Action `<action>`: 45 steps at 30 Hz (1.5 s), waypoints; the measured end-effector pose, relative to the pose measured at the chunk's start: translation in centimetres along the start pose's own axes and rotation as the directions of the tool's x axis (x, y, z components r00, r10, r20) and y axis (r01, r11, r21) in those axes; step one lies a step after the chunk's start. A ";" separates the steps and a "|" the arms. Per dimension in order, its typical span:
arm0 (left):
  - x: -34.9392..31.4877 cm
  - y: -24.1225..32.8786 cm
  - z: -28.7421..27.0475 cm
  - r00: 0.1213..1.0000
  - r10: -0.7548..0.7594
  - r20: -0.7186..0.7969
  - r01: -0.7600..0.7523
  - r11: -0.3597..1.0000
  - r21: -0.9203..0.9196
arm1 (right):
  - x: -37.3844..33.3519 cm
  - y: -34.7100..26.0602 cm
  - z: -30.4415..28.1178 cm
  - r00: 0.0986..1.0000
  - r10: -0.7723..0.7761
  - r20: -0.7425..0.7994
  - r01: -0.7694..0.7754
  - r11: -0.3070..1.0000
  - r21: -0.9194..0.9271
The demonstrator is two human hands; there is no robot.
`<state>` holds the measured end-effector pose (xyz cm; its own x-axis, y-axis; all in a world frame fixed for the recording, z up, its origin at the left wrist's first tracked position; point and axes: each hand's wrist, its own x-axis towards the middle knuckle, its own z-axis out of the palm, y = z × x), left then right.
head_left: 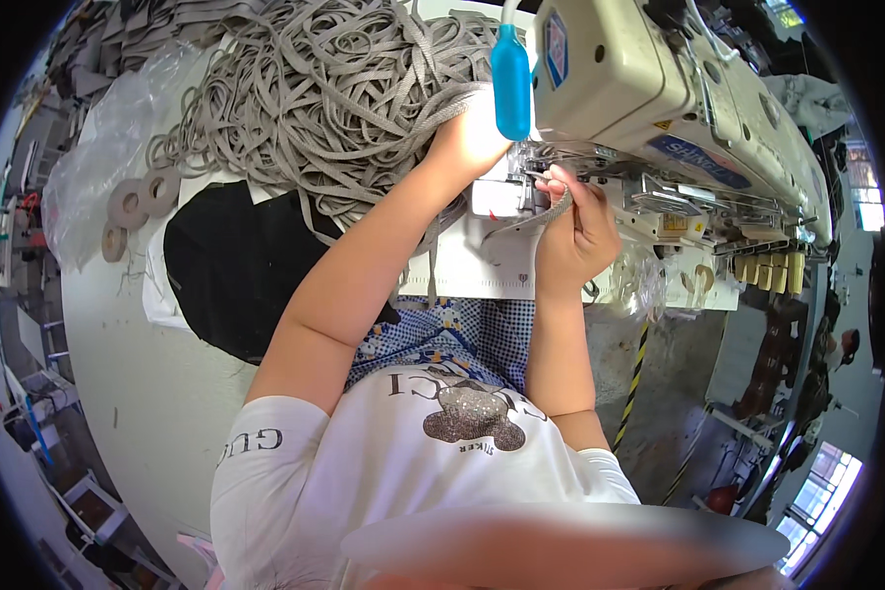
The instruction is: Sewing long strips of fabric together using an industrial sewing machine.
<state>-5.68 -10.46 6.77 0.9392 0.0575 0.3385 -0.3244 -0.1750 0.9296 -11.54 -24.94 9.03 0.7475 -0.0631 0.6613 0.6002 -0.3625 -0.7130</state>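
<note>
My right hand (578,236) is raised beside the sewing machine's needle area, its fingers pinched on a grey flat drawstring (549,216). The loose tail of that drawstring hangs down to the left over the white work surface. My left hand (470,138) reaches to the left side of the needle area (529,167). Bright light washes out its fingers and a blue lamp partly covers them, so its grip is hidden. Strands from a large tangled pile of grey drawstrings (334,88) run up against the back of this hand.
The cream sewing machine (619,79) fills the upper right, with the blue lamp (510,84) hanging before it. Black cloth (236,261) lies below the pile. Tape rolls (128,204) and clear plastic (88,187) sit at left. Yellow spools (769,272) stand at right.
</note>
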 end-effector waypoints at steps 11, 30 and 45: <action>-0.6 0.4 0.0 0.999 0.013 -0.042 -0.012 1.000 0.017 | -1.9 -0.6 -0.9 0.986 -0.135 0.099 0.132 0.991 0.038; -5.5 2.9 0.4 0.985 0.094 -0.142 -0.090 0.995 0.030 | -0.6 -1.4 0.9 0.967 0.237 -0.099 -0.212 0.954 0.213; -5.5 4.0 1.4 0.936 0.334 -0.108 -0.236 0.826 0.511 | -0.9 -1.4 0.7 0.947 0.311 -0.082 -0.277 0.919 0.282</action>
<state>-12.04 -12.83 8.41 0.7586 0.1017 0.6435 -0.4320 -0.6608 0.6137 -12.80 -23.75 9.27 0.8710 -0.2484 0.4239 0.4247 -0.0533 -0.9038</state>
